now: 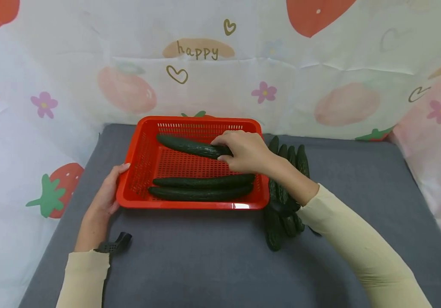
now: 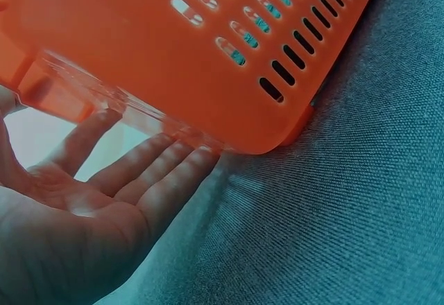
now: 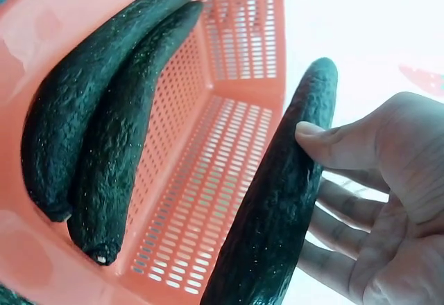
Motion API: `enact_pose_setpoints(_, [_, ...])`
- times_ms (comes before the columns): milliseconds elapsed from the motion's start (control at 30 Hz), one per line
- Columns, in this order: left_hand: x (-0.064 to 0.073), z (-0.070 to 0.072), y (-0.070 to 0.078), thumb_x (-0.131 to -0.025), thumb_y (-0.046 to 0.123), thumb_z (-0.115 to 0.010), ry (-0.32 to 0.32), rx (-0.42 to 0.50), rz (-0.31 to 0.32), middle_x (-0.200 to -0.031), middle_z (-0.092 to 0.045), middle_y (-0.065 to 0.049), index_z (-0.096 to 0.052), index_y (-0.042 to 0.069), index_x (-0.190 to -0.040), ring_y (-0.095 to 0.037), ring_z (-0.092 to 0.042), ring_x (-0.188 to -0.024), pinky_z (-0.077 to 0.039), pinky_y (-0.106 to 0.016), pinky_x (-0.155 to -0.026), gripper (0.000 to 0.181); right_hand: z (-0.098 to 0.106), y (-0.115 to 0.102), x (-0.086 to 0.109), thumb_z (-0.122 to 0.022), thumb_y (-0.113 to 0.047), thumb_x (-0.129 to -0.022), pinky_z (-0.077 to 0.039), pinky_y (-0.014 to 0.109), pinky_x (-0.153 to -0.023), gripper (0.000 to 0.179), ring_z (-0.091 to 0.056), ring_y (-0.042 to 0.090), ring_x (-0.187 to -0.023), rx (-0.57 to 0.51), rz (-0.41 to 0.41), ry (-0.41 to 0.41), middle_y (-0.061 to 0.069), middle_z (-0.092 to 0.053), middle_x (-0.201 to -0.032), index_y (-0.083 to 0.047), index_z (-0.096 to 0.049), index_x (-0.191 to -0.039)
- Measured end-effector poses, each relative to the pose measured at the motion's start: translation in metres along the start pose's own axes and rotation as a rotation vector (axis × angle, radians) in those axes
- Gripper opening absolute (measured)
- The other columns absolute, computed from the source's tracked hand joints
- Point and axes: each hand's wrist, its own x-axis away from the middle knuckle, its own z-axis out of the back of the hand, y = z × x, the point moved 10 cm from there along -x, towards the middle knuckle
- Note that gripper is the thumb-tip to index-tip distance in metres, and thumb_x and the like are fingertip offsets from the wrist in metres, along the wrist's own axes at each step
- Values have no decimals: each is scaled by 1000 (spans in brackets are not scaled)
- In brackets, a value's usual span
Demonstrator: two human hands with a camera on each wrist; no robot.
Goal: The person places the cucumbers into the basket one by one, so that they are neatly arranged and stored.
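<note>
Right hand: fingers clamped on one cucumber, held over the far half of the red basket. Left hand: thumb over the basket's left rim, fingers beneath, gripping it. Two cucumbers lie side by side along the near wall inside. Further cucumbers lie on the grey counter, beside the basket's right end, partly hidden by the right forearm

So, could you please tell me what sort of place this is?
Probably a staged indoor work surface, perhaps for filming: grey cloth lies under the basket, and a strawberry-print sheet hangs behind it.
</note>
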Motion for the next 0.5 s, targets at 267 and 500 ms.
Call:
enact_pose_setpoints(267, [-2, -3, 0, -113, 39, -41, -15, 3, -7, -107, -74, 11, -49, 20, -128, -4, -74, -89, -62, -20, -81, 26, -3, -6, -8, -72, -22, -100, -54, 33, -63, 39, -71, 21, -108, 10, -4, -20, 2, -72, -136, -19, -69, -139])
enact_pose_setpoints(500, [-1, -2, -2, -113, 38, -39, -16, -20, -16, -105, -73, 11, -49, 19, -125, -3, -73, -87, -62, -19, -78, 24, -19, -11, -14, -70, -25, -102, -63, 40, -83, 43, -68, 24, -119, -32, -12, -57, 7, -66, -144, -15, -65, -144])
